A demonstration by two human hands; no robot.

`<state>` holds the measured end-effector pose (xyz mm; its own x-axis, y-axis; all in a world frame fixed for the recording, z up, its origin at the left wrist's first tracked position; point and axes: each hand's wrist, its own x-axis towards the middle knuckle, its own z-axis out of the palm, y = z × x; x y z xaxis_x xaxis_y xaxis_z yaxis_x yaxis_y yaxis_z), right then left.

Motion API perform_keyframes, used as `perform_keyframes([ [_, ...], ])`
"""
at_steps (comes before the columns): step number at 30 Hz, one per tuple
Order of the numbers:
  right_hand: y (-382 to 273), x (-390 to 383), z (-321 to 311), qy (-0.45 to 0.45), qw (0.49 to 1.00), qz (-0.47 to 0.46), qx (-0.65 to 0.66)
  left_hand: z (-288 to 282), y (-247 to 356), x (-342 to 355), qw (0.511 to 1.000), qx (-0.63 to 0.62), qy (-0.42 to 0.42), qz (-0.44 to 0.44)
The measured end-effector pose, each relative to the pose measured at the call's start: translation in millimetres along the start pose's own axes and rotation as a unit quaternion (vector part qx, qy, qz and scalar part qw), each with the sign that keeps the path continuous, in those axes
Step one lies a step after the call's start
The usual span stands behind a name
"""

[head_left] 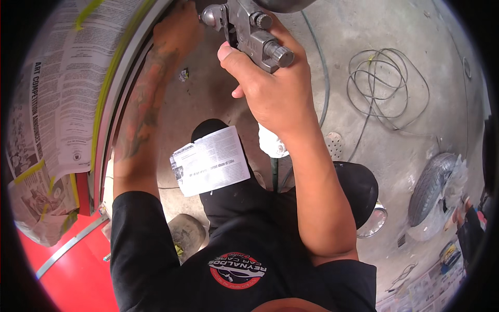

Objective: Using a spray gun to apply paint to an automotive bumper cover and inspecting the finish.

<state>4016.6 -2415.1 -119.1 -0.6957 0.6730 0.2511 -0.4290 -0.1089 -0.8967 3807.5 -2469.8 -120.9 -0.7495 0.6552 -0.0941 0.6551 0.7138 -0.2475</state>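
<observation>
Head view is looking down along the person's chest and both forearms toward a grey concrete floor [395, 140]. The right hand [275, 88] is clenching around the grip of a metal spray gun [249, 28], with the thumb lying along its near side; the gun is sitting high in the picture, just right of centre, its knurled knob pointing right and its nozzle end pointing left. The left hand [176, 31] is reaching up beside the gun and is resting on the grey edge strip [112, 104] of a red car body [78, 270]; whether its fingers are gripping or lying flat cannot be told, since they are running out of sight at the top. Newspaper sheets [57, 88] held by yellow tape [104, 88] are covering the panel to the left of that strip. A folded piece of newspaper [210, 161] is lying on the person's black-trousered knee, below the gun. A dark hose [323, 78] is running down from the gun across the floor, and a loose coil of thin cable [387, 80] is lying well to the right. A plastic-wrapped tyre [434, 190] is lying near the right rim.
</observation>
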Motion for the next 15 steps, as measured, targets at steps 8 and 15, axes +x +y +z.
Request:
perform_keyframes([
  [8, -3, -2, 6, -0.015, 0.998, 0.055, -0.002, 44, -20, -18, 0.997, 0.018, 0.069, -0.023],
  [15, 6, 4, 18, 0.044, 0.995, 0.085, 0.006, 69, -30, 48, 0.971, -0.109, 0.179, 0.117],
])
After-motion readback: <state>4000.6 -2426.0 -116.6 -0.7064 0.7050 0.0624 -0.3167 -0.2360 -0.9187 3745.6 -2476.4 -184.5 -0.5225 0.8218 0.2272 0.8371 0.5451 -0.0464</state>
